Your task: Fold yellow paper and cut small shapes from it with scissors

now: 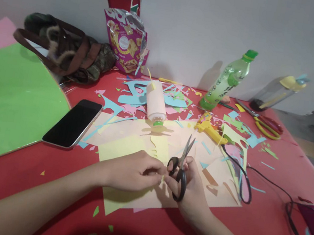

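Black-handled scissors (pixel 181 183) hang on my right hand (pixel 193 189), their blades pointing away from me and slightly apart. The fingertips of my left hand (pixel 133 169) are pinched together and meet those of the right. Between them shows a tiny pale yellow scrap (pixel 162 178), probably paper, too small to make out well. Beneath both hands lie a pale yellow sheet (pixel 111 202) and cream paper (pixel 221 198). Just beyond, small curved yellow cutouts (pixel 154 152) rest on a yellow piece. A paper-wrapped cylinder (pixel 156 99) with a green end lies farther back.
A phone (pixel 73 123) and a large green sheet (pixel 10 109) lie left. Behind are a bag (pixel 74 51), a snack packet (pixel 127 44) and a green bottle (pixel 227 81). A yellow glue gun (pixel 210 131), its cord (pixel 272 184) and other scissors (pixel 266 126) are right. Paper scraps surround them.
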{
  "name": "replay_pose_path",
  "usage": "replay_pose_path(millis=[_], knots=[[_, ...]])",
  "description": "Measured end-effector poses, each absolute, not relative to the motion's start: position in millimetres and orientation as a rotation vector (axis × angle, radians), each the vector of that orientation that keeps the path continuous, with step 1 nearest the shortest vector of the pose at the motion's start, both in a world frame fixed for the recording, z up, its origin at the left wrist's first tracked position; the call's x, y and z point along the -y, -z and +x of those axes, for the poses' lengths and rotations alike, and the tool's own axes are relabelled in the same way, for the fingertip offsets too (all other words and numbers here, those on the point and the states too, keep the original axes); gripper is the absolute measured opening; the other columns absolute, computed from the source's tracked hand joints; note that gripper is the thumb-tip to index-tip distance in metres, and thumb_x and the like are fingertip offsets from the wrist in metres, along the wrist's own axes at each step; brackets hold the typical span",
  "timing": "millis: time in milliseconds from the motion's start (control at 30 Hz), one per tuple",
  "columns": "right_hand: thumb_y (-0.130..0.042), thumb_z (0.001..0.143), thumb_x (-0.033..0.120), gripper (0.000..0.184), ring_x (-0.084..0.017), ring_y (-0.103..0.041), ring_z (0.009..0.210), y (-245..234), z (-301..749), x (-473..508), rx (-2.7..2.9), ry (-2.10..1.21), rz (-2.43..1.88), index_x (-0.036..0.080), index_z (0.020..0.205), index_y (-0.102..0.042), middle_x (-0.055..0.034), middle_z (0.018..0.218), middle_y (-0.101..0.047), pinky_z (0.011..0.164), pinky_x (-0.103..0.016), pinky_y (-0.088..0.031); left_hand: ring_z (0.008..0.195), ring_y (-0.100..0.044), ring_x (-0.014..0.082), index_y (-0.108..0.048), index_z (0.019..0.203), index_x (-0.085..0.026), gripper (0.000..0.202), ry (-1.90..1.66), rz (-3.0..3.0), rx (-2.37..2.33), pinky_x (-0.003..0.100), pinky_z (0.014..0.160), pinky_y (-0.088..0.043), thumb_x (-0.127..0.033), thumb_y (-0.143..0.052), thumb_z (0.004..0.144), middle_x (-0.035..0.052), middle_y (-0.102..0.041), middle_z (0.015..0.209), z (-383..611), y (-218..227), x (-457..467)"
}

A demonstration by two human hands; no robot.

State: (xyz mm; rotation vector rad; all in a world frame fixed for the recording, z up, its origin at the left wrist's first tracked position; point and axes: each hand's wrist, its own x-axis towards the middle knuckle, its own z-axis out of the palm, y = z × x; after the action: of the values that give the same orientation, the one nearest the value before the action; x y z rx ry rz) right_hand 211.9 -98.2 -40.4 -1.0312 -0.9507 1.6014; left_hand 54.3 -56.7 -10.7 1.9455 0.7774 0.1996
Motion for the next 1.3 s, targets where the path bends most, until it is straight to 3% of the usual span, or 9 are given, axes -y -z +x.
replay_pose_path(millis=[333,500,633,933,1300], knots=[[-0.065,0.065,0.016,0.033,-0.005,-0.045,0.056,41,213,99,0.937,-1.602,-1.058,0.023,0.075,-0.034,0.0062,0.072,-0.047,0.052,-0.018,-0.036,0.05,-0.035,0.0063,-0.05,0.061,-0.014,0.021,-0.284,1.909,-0.895,0.017,0.048,-0.028,-0.021,-0.038,0.077,-0.0044,-0.042,0.053,58,16,58],[-0.063,0.068,0.034,0.031,-0.008,-0.046,0.059,46,214,103,0.975,-1.816,-0.904,0.023,0.077,-0.035,0.004,0.072,-0.046,0.057,-0.024,-0.038,0.053,-0.038,0.0069,-0.049,0.062,-0.014,0.018,-0.471,1.731,-0.984,0.018,0.051,-0.031,-0.021,-0.041,0.076,-0.0043,-0.043,0.055,53,10,54],[-0.064,0.064,0.044,0.037,-0.008,-0.042,0.059,44,215,104,1.012,-1.912,-0.861,0.023,0.077,-0.036,0.0027,0.072,-0.043,0.053,-0.022,-0.033,0.051,-0.036,0.0063,-0.046,0.061,-0.015,0.016,-0.594,1.617,-1.038,0.017,0.048,-0.03,-0.022,-0.043,0.075,-0.0053,-0.039,0.055,48,9,52],[-0.06,0.066,0.047,0.037,-0.007,-0.031,0.053,43,215,104,1.126,-1.918,-0.849,0.022,0.078,-0.035,0.0039,0.069,-0.039,0.049,-0.021,-0.027,0.052,-0.037,0.0068,-0.045,0.06,-0.015,0.016,-0.613,1.598,-1.024,0.018,0.05,-0.031,-0.021,-0.042,0.074,-0.005,-0.04,0.054,51,7,55],[-0.061,0.065,0.047,0.037,-0.006,-0.029,0.049,38,212,105,1.067,-1.925,-0.893,0.023,0.075,-0.035,0.004,0.068,-0.041,0.045,-0.021,-0.026,0.054,-0.039,0.0072,-0.043,0.059,-0.015,0.018,-0.676,1.592,-1.088,0.018,0.052,-0.033,-0.021,-0.04,0.076,-0.005,-0.04,0.055,58,7,62]])
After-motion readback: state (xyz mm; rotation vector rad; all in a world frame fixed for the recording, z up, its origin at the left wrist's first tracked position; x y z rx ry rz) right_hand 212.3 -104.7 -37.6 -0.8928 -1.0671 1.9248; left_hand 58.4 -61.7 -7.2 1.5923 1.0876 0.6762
